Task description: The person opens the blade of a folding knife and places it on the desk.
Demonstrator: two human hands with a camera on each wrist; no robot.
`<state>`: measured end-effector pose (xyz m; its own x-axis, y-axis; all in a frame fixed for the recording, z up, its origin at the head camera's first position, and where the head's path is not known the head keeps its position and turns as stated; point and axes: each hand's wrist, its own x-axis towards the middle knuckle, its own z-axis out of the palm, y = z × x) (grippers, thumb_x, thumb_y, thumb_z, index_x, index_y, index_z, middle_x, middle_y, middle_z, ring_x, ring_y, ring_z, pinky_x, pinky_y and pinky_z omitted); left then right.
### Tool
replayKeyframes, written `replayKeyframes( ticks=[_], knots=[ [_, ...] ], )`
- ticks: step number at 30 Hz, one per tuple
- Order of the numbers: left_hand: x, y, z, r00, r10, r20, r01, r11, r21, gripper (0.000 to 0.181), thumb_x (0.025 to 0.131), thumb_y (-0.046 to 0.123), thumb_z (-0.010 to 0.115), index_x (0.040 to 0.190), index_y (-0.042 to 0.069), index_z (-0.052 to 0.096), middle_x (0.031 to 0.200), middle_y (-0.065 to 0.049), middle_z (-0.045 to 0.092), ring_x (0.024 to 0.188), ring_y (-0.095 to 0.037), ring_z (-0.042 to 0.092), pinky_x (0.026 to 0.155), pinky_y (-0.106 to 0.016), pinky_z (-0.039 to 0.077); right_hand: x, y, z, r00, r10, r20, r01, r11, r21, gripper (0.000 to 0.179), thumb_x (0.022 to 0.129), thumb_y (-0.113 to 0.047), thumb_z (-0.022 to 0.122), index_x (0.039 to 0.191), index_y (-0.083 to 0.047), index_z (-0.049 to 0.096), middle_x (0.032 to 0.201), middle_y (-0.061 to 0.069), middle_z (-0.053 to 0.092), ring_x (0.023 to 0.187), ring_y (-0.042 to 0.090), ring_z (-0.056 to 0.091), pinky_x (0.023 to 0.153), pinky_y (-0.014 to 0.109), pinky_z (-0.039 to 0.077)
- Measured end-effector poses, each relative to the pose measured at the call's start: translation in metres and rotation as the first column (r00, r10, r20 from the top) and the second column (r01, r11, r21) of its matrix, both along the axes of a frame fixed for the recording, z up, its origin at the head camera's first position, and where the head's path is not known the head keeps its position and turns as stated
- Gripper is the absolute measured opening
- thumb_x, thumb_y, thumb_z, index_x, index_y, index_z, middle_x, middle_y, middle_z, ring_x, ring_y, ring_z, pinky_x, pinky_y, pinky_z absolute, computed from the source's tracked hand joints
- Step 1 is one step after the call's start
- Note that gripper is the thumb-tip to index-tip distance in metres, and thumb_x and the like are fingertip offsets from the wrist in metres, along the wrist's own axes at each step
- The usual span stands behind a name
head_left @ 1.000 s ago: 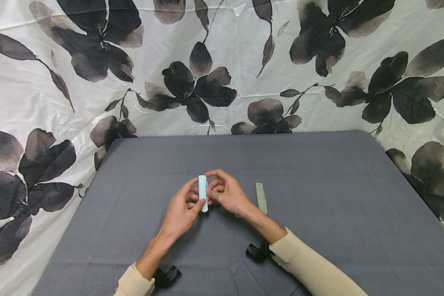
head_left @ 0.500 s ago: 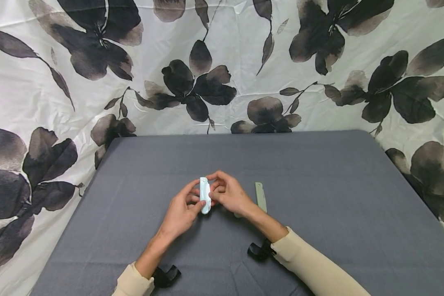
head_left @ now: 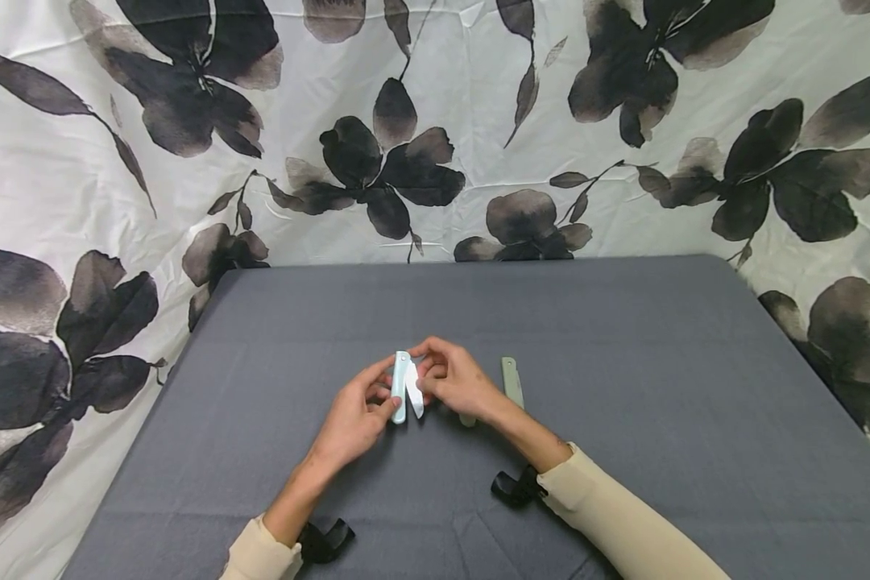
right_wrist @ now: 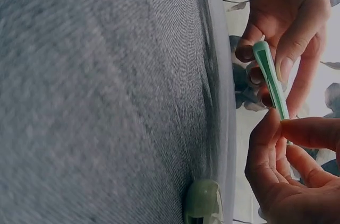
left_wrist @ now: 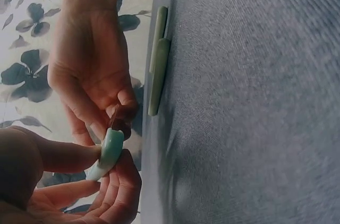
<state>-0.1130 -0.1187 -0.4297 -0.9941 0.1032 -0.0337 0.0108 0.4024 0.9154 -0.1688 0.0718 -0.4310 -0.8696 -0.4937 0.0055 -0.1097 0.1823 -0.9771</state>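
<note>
A light blue folding knife (head_left: 399, 396) is held above the table in the head view. Its pale blade (head_left: 414, 391) is swung partway out from the handle and points down towards the person. My left hand (head_left: 351, 417) grips the handle between thumb and fingers. Thumb and fingers of my right hand (head_left: 462, 387) pinch the blade from the right side. In the right wrist view the handle (right_wrist: 269, 75) is seen edge-on between both hands. A green folding knife (head_left: 511, 382) lies on the table behind the right wrist. Another green piece (head_left: 467, 420) is mostly hidden under that hand.
Grey cloth covers the table (head_left: 623, 338). A floral curtain (head_left: 464, 161) hangs behind its far edge. Black straps (head_left: 326, 541) sit at both wrists, by the cream sleeves. In the left wrist view the two green things (left_wrist: 158, 83) lie close together, overlapping from that angle.
The blade has swung out of the light blue handle to the right, drawn by my right hand. Both hands stay close to where they were, with the right one slightly further right.
</note>
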Motion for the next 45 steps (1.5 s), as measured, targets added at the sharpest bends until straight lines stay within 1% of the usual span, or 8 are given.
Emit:
replayKeyframes(
  ticks=[3,8,12,16,21,29,38,45],
  knots=[
    [-0.001,0.001,0.000,1.000,0.011,0.016,-0.011,1.000,0.029,0.065,0.094,-0.006,0.067,0.155,0.007,0.048,0.123,-0.019,0.062,0.090,-0.017,0.067,0.062,-0.022,0.051,-0.001,0.000,0.000,1.000,0.001,-0.007,-0.001,1.000,0.012,0.042,0.092,0.009,0.059,0.134,0.003,0.059,0.095,0.014,0.064,0.071,0.013,0.064,0.070,0.040,0.061],
    [-0.003,0.002,0.001,0.998,0.051,0.020,-0.053,0.995,0.089,0.066,0.094,-0.007,0.067,0.155,0.008,0.048,0.127,-0.021,0.062,0.096,-0.022,0.070,0.064,-0.021,0.051,-0.001,0.000,0.002,1.000,0.012,-0.013,-0.011,0.999,0.038,0.051,0.094,0.005,0.065,0.143,-0.003,0.056,0.099,0.016,0.066,0.074,0.012,0.066,0.071,0.043,0.061],
    [-0.004,0.003,0.001,0.997,0.076,0.005,-0.076,0.993,0.093,0.066,0.094,-0.006,0.067,0.156,0.009,0.048,0.128,-0.020,0.063,0.099,-0.022,0.070,0.069,-0.020,0.053,0.000,-0.001,0.003,1.000,0.012,-0.005,-0.011,1.000,0.029,0.058,0.093,0.005,0.069,0.148,-0.006,0.053,0.100,0.016,0.065,0.073,0.014,0.066,0.069,0.044,0.060],
    [-0.004,0.004,0.001,0.996,0.084,0.000,-0.084,0.992,0.091,0.066,0.094,-0.005,0.068,0.156,0.008,0.047,0.128,-0.019,0.063,0.101,-0.023,0.070,0.072,-0.019,0.054,0.001,-0.001,0.002,1.000,-0.015,0.008,0.016,1.000,-0.007,0.054,0.092,0.007,0.070,0.143,-0.003,0.054,0.098,0.016,0.066,0.073,0.014,0.065,0.070,0.043,0.061],
    [-0.005,0.004,0.000,0.996,0.084,-0.003,-0.083,0.992,0.093,0.065,0.094,-0.004,0.068,0.156,0.007,0.047,0.128,-0.020,0.064,0.101,-0.024,0.069,0.073,-0.019,0.054,0.001,0.000,0.001,1.000,-0.028,0.004,0.028,1.000,-0.010,0.047,0.092,0.007,0.070,0.136,0.001,0.058,0.097,0.018,0.068,0.073,0.016,0.067,0.072,0.046,0.061],
    [-0.007,0.005,0.001,0.998,0.063,-0.012,-0.062,0.994,0.094,0.065,0.095,-0.004,0.067,0.156,0.007,0.048,0.128,-0.021,0.064,0.102,-0.025,0.070,0.075,-0.021,0.055,-0.003,0.005,0.001,0.999,-0.027,-0.028,0.028,0.999,0.018,0.045,0.091,0.007,0.070,0.135,0.002,0.062,0.097,0.020,0.070,0.074,0.020,0.070,0.072,0.041,0.062],
    [-0.008,0.006,0.000,0.998,0.058,-0.001,-0.058,0.994,0.091,0.065,0.094,-0.007,0.066,0.155,0.006,0.048,0.125,-0.022,0.063,0.098,-0.023,0.069,0.068,-0.020,0.053,-0.007,0.010,0.001,0.999,-0.025,-0.031,0.026,1.000,0.018,0.044,0.089,0.009,0.069,0.131,0.002,0.066,0.094,0.020,0.071,0.070,0.014,0.067,0.069,0.042,0.061],
    [-0.010,0.007,0.001,0.999,0.040,0.018,-0.041,0.997,0.069,0.064,0.096,-0.005,0.066,0.156,0.009,0.048,0.125,-0.020,0.061,0.096,-0.020,0.066,0.064,-0.022,0.051,-0.010,0.016,0.000,0.999,-0.026,-0.030,0.027,0.999,0.036,0.043,0.088,0.008,0.068,0.130,-0.001,0.069,0.094,0.019,0.072,0.071,0.015,0.066,0.069,0.035,0.060]
  ],
)
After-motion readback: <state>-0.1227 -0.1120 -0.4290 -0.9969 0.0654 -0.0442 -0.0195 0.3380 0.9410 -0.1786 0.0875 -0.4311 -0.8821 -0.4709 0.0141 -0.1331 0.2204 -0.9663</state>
